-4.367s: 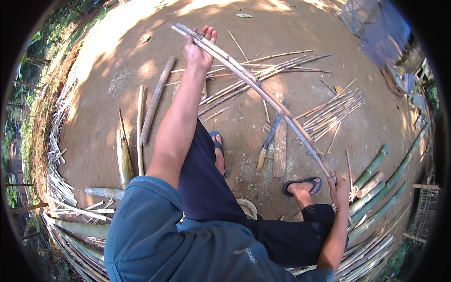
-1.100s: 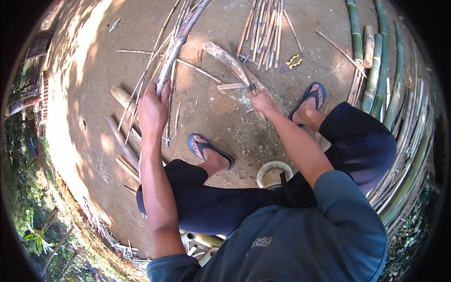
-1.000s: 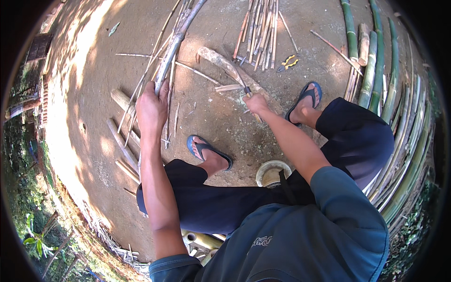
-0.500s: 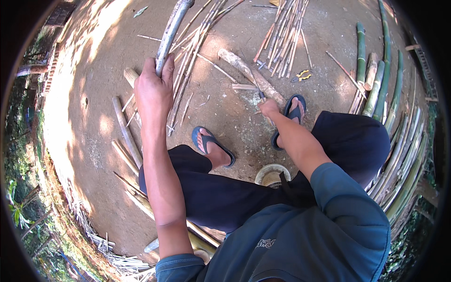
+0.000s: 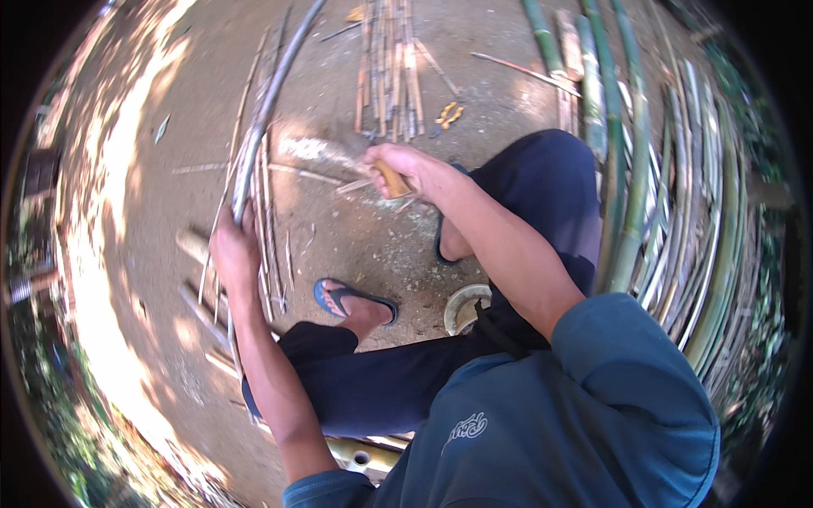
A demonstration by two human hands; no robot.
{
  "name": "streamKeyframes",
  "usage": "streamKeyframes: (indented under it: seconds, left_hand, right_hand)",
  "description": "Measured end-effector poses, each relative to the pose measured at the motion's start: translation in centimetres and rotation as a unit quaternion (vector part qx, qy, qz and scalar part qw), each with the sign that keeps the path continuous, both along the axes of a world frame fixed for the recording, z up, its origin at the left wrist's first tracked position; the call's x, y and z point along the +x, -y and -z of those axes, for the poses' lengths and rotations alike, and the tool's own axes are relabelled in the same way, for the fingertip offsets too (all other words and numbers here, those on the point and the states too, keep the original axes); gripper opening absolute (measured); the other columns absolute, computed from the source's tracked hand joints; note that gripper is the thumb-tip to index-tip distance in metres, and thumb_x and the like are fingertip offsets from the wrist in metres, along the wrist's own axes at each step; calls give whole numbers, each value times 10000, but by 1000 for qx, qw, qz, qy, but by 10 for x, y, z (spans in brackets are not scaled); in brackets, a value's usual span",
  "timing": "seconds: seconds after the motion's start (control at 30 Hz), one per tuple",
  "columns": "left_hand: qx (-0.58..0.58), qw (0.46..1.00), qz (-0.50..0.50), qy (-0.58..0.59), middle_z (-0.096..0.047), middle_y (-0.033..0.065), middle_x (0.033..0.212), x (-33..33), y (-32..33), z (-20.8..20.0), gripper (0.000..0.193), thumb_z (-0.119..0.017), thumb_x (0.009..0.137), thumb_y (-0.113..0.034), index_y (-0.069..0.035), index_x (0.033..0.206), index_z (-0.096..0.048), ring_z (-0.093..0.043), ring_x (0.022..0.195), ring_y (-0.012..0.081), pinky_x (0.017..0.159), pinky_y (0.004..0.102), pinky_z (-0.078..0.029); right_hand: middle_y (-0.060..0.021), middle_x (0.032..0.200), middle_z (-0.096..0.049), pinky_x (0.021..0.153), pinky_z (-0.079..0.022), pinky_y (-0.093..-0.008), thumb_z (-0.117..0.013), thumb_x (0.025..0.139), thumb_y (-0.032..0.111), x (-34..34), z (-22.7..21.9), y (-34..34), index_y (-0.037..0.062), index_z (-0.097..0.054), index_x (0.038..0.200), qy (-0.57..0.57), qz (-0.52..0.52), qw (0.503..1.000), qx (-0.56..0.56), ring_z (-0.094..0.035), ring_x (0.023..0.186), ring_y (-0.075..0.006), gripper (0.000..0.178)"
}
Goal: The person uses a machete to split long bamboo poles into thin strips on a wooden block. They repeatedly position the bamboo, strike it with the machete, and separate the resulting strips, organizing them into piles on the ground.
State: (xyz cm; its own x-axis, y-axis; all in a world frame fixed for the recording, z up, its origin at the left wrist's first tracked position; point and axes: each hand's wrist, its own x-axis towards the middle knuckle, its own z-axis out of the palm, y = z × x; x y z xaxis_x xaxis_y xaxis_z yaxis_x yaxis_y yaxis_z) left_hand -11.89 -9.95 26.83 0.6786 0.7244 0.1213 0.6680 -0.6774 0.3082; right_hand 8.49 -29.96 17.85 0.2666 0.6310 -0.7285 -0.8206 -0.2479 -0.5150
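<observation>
Left hand closed round the long pole, angled over the ground toward its far edge! Right hand wrapped tight on a wooden handle, whatever's beyond it blurred.

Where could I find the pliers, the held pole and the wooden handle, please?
Pliers (image 5: 456, 114), head view: yellow handles.
Held pole (image 5: 266, 106), head view: its visible middle.
Wooden handle (image 5: 394, 181), head view: exposed lower end.
</observation>
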Motion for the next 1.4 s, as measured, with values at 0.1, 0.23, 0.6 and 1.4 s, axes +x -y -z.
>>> streamKeyframes:
  seconds: [0.1,0.23,0.6,1.4]
  left_hand:
    - [-26,999,20,-14,-630,307,764,-7,-11,40,431,-574,960,-420,7,909,-604,-611,757,507,627,561,-451]
    - [16,999,38,0,-609,283,688,-16,-22,50,438,-566,971,-417,9,872,-575,-587,659,490,566,537,-423]
    - [36,991,130,14,-566,272,635,15,9,70,419,-541,993,-394,10,884,-561,-517,544,455,509,514,-381]
    - [38,975,114,-190,-621,292,715,-26,58,109,404,-537,971,-427,-24,964,-560,-588,725,520,618,587,-411]
  right_hand:
    - [-16,638,-476,420,-455,-280,-564,934,201,17,-70,45,67,-511,846,18,82,996,36,-483,481,-109,168]
    - [1,650,-483,421,-375,-245,-626,920,305,36,-162,157,59,-563,909,127,220,965,59,-438,475,-97,254]
    - [-278,918,-678,803,-496,-492,-582,871,582,7,-38,556,21,-634,1149,504,146,593,-611,-660,878,-424,629]
    - [-268,1152,-648,875,-501,-514,-448,958,575,-194,189,744,25,-420,1231,64,163,605,-777,-634,1067,-419,615]
